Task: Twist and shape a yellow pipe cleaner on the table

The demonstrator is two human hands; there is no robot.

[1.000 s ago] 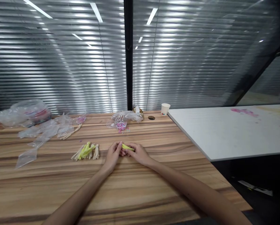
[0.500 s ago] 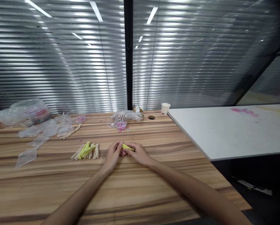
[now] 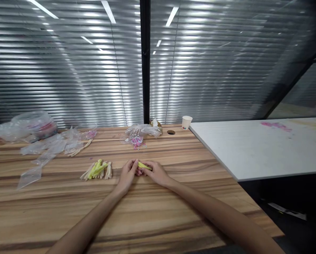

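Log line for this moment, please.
left hand + right hand: pinch yellow-green stick | pile of sticks: left | wooden table

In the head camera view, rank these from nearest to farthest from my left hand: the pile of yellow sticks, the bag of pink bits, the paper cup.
From the left hand:
1. Pile of yellow sticks, just to its left.
2. Bag of pink bits, farther back, slightly right.
3. Paper cup, at the far edge, to the right.

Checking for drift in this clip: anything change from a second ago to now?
No visible change. The left hand and right hand stay together on the wooden table, both pinching the same small yellow-green bundle of strips. The loose pile of yellow and cream strips, the clear plastic bags and the white paper cup lie where they were.
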